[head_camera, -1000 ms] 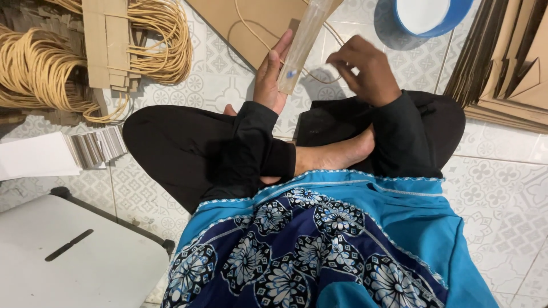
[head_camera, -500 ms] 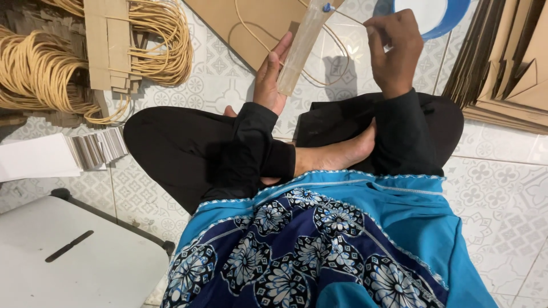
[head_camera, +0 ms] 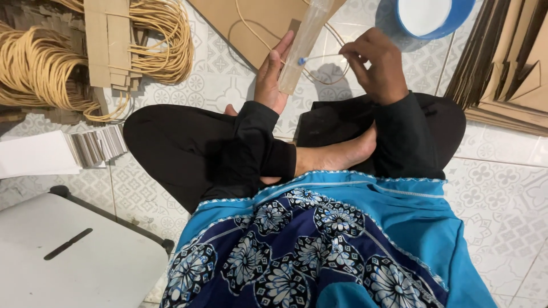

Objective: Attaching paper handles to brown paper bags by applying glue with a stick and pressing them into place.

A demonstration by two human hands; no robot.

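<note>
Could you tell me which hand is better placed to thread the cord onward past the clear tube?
Probably the right hand: it already pinches the tan cord beside the blue tip. The left hand is busy propping the clear tube.

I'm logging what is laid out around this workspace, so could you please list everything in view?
Clear tube: one, see-through with a small blue tip, held upright in the left hand.
Cord: one thin tan strand, running from the tube's tip to the right hand.
Brown paper bag: one, flat on the floor behind the hands.
Cord bundles: several, tan, top left.
Cardboard strips: a few, brown, lying on the bundles.
Card stack: one, grey-white, left.
Bowl: one, blue with white inside, top right.
Folded bags: a pile, brown, right edge.
White case: one, bottom left.
Tiled floor: white, patterned.
Left hand: holds the tube.
Right hand: pinches the cord.
</note>
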